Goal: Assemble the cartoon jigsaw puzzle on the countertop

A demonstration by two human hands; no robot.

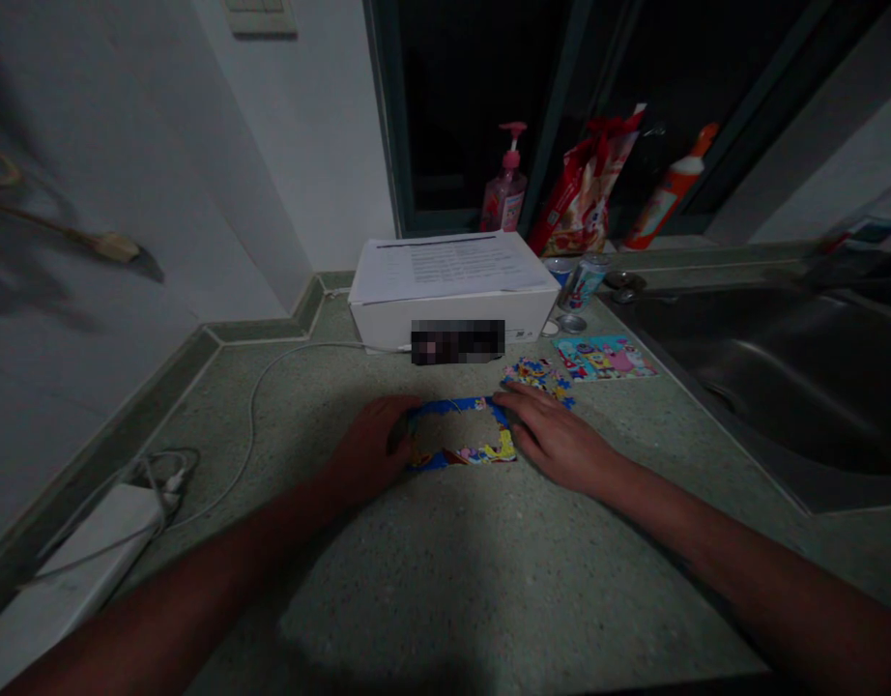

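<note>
A jigsaw puzzle border [445,458] of joined pieces lies flat on the counter, a rectangle with blue along the top and cartoon figures along the bottom. Bare counter shows through its middle. My left hand [371,447] touches its left edge, fingers at the upper corner and thumb lower down. At the right edge rests my right hand [558,437], its fingers stretched toward the upper corner and the thumb apart. Just beyond that hand is a pile of loose puzzle pieces [536,370], partly hidden by it. A colourful cartoon picture card [606,358] lies farther right.
Behind the puzzle stands a white box [380,322] with a printed sheet [452,266] on top. A can [585,282] is beside it; a sink [779,377] lies right. A cable [252,411] runs to a power strip [90,551] at left. A pump bottle [504,193] stands behind.
</note>
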